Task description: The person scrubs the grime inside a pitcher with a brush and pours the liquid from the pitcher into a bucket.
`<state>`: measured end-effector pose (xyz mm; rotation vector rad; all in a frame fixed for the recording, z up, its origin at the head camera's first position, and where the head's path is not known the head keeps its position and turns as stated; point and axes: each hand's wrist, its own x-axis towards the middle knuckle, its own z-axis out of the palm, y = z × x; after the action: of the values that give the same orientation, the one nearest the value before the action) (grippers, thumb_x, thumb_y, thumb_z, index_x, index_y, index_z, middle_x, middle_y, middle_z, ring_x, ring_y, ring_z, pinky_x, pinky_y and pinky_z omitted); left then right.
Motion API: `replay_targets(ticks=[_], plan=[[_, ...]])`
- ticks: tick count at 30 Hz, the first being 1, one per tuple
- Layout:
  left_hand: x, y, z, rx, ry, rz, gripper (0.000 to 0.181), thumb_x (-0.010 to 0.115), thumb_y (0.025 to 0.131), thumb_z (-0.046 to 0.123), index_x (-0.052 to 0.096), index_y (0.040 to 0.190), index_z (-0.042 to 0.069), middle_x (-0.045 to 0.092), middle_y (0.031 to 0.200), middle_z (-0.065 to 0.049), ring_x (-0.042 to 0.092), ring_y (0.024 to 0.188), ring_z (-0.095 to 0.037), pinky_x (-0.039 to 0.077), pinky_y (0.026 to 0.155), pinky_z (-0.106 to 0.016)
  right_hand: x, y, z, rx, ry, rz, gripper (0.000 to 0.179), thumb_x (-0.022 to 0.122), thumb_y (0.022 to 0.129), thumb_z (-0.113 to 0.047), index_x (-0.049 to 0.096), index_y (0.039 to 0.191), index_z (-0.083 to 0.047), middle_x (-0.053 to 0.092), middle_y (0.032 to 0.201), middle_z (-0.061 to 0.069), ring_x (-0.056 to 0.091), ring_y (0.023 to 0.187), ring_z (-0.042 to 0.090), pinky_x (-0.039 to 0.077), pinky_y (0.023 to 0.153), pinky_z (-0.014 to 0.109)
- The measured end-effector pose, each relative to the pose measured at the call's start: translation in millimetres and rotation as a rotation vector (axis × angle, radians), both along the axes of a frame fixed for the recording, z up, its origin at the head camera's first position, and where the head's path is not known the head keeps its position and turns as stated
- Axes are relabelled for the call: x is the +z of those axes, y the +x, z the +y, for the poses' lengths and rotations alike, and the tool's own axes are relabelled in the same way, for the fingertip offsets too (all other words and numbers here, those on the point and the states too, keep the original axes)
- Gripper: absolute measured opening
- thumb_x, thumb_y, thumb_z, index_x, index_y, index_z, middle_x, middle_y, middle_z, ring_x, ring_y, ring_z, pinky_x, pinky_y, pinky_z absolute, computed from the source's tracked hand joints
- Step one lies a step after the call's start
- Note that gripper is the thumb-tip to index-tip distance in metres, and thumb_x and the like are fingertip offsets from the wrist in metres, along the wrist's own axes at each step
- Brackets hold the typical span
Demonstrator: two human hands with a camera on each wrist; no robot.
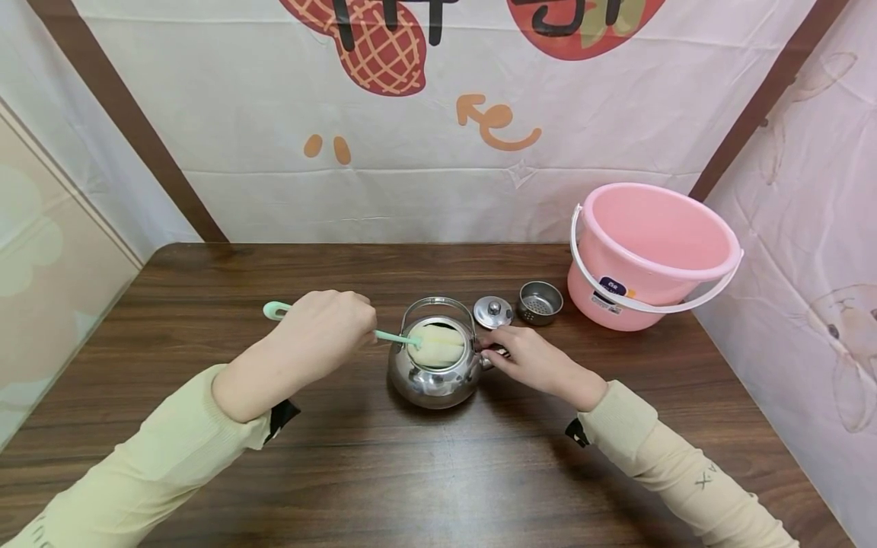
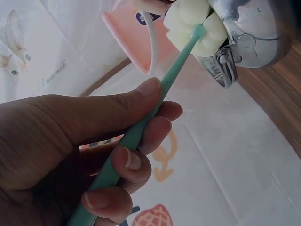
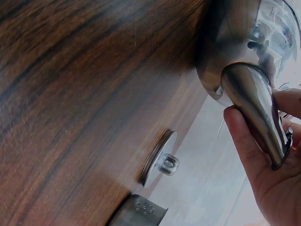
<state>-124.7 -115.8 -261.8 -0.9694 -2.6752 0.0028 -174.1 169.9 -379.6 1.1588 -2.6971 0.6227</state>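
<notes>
A shiny metal teapot (image 1: 433,388) stands upright on the table with its lid off and its wire handle raised. My left hand (image 1: 322,332) grips the green handle (image 2: 136,134) of a sponge brush, thumb along it and fingers curled round. The brush's pale sponge head (image 1: 438,346) sits in the teapot's round mouth, its lower part hidden inside. On the right side, my right hand (image 1: 530,359) holds the teapot's spout (image 3: 251,103) between thumb and fingers. Just behind that hand lies the lid (image 1: 493,311), knob up.
A perforated metal strainer (image 1: 540,302) stands beside the lid. Further right, a pink bucket (image 1: 651,236) with a white handle rests at the table's back right. A printed cloth (image 1: 411,198) hangs behind the wooden table (image 1: 438,487).
</notes>
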Motion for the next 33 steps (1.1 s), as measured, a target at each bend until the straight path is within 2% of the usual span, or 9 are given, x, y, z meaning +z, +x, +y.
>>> replay_targets(ticks=[10, 18, 25, 29, 33], plan=[[-12.3, -7.5, 4.7, -0.036, 0.008, 0.026, 0.03, 0.078, 0.065, 0.014, 0.053, 0.05, 0.016, 0.043, 0.052, 0.005, 0.044, 0.044, -0.015, 0.037, 0.039, -0.031, -0.6, -0.4, 0.1, 0.001, -0.002, -0.001, 0.015, 0.059, 0.087, -0.014, 0.064, 0.098, -0.004, 0.065, 0.094, 0.005, 0.061, 0.089, 0.014, 0.048, 0.079, 0.03], [-17.4, -10.5, 10.1, -0.047, -0.002, 0.05, 0.035, 0.078, 0.064, 0.014, 0.047, 0.048, 0.016, 0.043, 0.051, 0.004, 0.042, 0.042, -0.015, 0.037, 0.038, -0.032, -0.5, -0.7, 0.2, -0.001, -0.003, 0.001, 0.014, 0.059, 0.087, -0.013, 0.064, 0.097, -0.005, 0.065, 0.094, 0.004, 0.061, 0.088, 0.014, 0.048, 0.079, 0.03], [-20.0, -14.5, 13.2, -0.042, -0.001, 0.025, 0.03, 0.077, 0.067, 0.012, 0.051, 0.053, 0.016, 0.047, 0.053, 0.004, 0.042, 0.044, -0.014, 0.035, 0.038, -0.031, -0.2, -0.5, 0.3, -0.001, 0.002, -0.005, 0.014, 0.058, 0.087, -0.013, 0.064, 0.097, -0.005, 0.065, 0.094, 0.004, 0.061, 0.088, 0.014, 0.048, 0.08, 0.031], [-20.9, -17.6, 14.3, -0.015, -0.001, -0.009, 0.022, 0.076, 0.069, 0.013, 0.057, 0.059, 0.016, 0.051, 0.056, 0.004, 0.044, 0.046, -0.013, 0.035, 0.039, -0.03, -0.4, -0.4, 0.2, -0.002, 0.003, -0.008, 0.015, 0.058, 0.087, -0.013, 0.064, 0.098, -0.005, 0.065, 0.094, 0.004, 0.06, 0.089, 0.014, 0.048, 0.08, 0.031], [-21.6, -20.3, 14.8, 0.008, 0.003, -0.027, 0.023, 0.076, 0.071, 0.014, 0.056, 0.059, 0.016, 0.049, 0.054, 0.005, 0.042, 0.045, -0.013, 0.034, 0.038, -0.03, -0.4, -0.5, 0.1, -0.003, 0.001, -0.01, 0.015, 0.058, 0.087, -0.013, 0.064, 0.098, -0.005, 0.065, 0.094, 0.004, 0.06, 0.089, 0.014, 0.048, 0.08, 0.031]])
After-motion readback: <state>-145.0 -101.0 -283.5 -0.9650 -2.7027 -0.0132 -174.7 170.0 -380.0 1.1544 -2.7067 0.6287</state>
